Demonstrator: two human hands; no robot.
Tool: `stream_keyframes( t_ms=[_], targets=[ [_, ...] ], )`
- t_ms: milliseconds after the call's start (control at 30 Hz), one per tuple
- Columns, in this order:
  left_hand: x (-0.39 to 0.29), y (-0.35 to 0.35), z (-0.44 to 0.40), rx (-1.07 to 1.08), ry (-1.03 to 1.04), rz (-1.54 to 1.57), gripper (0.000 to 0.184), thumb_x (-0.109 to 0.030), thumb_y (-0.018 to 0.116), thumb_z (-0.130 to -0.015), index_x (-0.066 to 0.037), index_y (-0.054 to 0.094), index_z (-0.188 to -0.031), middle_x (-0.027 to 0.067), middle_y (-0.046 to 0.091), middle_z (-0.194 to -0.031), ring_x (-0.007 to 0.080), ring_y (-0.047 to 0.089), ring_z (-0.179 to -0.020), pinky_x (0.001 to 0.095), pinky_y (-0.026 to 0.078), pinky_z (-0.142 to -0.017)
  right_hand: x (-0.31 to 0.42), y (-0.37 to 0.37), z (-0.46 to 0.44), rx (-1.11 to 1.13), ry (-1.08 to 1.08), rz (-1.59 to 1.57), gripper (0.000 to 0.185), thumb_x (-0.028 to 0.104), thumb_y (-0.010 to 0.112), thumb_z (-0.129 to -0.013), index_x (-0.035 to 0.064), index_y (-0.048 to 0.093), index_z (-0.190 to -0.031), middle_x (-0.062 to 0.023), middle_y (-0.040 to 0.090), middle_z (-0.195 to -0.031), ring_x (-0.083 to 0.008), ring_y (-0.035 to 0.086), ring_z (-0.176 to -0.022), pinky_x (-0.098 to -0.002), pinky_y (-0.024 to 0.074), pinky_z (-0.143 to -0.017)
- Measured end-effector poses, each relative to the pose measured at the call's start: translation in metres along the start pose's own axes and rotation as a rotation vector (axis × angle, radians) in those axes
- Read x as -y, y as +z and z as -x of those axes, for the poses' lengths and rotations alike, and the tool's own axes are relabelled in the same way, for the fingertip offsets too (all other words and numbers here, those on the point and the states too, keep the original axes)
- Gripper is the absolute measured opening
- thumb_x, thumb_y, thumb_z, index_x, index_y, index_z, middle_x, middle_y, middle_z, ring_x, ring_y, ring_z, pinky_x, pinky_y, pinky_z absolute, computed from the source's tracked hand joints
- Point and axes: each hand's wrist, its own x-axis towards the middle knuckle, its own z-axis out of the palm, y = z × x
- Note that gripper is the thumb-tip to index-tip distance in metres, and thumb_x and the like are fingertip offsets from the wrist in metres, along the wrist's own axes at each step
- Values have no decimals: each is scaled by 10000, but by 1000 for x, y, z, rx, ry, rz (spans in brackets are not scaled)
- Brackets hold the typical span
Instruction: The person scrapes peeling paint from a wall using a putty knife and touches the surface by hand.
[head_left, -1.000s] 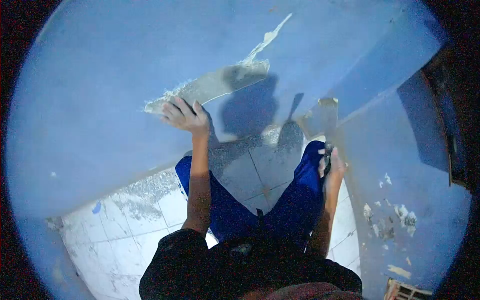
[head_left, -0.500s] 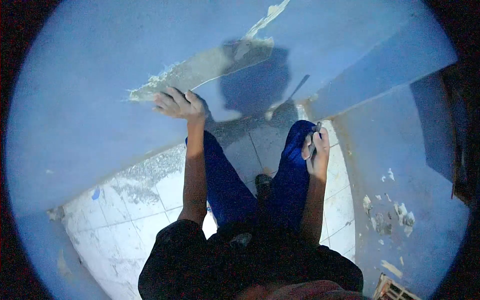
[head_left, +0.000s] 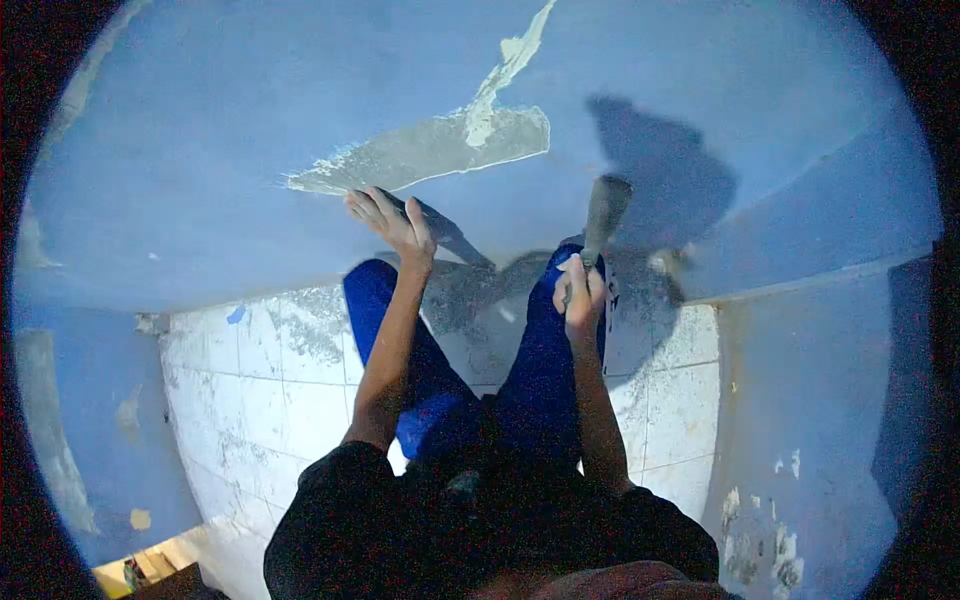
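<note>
Fingers of right hand (head_left: 582, 294) grip scraper (head_left: 608, 208), and I see left hand (head_left: 404, 230), fingers extended, just beside grey wall patch (head_left: 420, 152).

1. Is a grey scraper (head_left: 608, 208), flared at its upper end; points up, tilted slightly right, in the right hand (head_left: 581, 292)
2. Is a long grey patch (head_left: 420, 155) on the blue wall (head_left: 220, 130); tapers leftward, ragged along its upper edge

Your right hand (head_left: 580, 294) hides the lower end of that scraper (head_left: 608, 207). Honestly can't tell whether your left hand (head_left: 400, 225) touches the wall (head_left: 230, 120). The pale streak (head_left: 500, 86) runs off the top, and that tiny dark thing (head_left: 133, 573) bottom left is too small to make out.
</note>
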Motion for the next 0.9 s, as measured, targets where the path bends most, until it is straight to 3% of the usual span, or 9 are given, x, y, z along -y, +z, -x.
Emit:
stream_keyframes(
  t_ms=[167, 300, 533, 633, 767, 800, 867, 900],
  targets=[
    [19, -12, -13, 115, 191, -93, 666, -364, 431, -963, -4, 171, -1459, 253, 31, -1521, 413, 3, -1409, 542, -6, -1107, -18, 4, -11, 53, 8, -44, 270, 192, 520, -952, 38, 520, -730, -17, 451, -518, -93, 408, -386, -251, 313, -372],
    [42, 5, -2, 8, 327, -151, 623, -379, 395, -969, -80, 185, -1474, 238, 43, -1525, 410, 14, -1410, 574, 3, -1098, -28, 3, -20, 79, -14, -73, 301, 216, 526, -954, 35, 512, -714, -10, 449, -523, -94, 423, -405, -255, 324, -381],
    [44, 30, 41, 5, 259, -94, 668, -428, 410, -949, -151, 133, -1491, 211, 1, -1535, 431, -12, -1404, 612, 0, -1082, -16, 12, -27, 85, -57, 62, 399, 360, 468, -973, 71, 515, -702, -18, 495, -530, -108, 468, -439, -271, 369, -433],
    [54, 42, 80, 82, 281, -126, 718, -436, 455, -930, -148, 112, -1492, 204, -35, -1536, 440, -43, -1399, 625, -7, -1075, 2, 27, -21, -84, 1, 307, 427, 383, 422, -985, 56, 543, -739, -29, 507, -539, -137, 486, -448, -268, 379, -469],
    [44, 46, 95, 143, 202, -47, 809, -416, 545, -893, -135, 80, -1492, 229, -76, -1525, 467, -71, -1387, 643, -32, -1061, -11, 27, -29, -19, 66, 74, 450, 423, 423, -975, 56, 559, -753, -46, 531, -572, -151, 507, -465, -272, 403, -490],
    [38, 46, 95, 160, 163, 4, 810, -413, 552, -888, -124, 93, -1489, 235, -73, -1523, 466, -78, -1386, 633, -38, -1065, -33, 10, -42, -42, -41, 346, 442, 423, 412, -978, 53, 550, -777, -53, 520, -569, -159, 495, -452, -292, 396, -451],
    [24, 40, 95, 200, 88, 101, 811, -407, 566, -879, -101, 119, -1483, 248, -68, -1520, 464, -91, -1385, 613, -51, -1074, -43, 1, -53, -59, -165, 414, 433, 415, 396, -983, 53, 531, -789, -53, 509, -561, -163, 490, -444, -298, 389, -434],
    [13, 34, 96, 266, 53, 167, 779, -392, 567, -882, -84, 161, -1471, 252, 3, -1513, 459, -33, -1386, 602, -13, -1081, -38, 1, -48, -61, -175, 370, 423, 409, 389, -986, 54, 521, -798, -52, 504, -560, -163, 486, -439, -298, 384, -424]
  ],
)
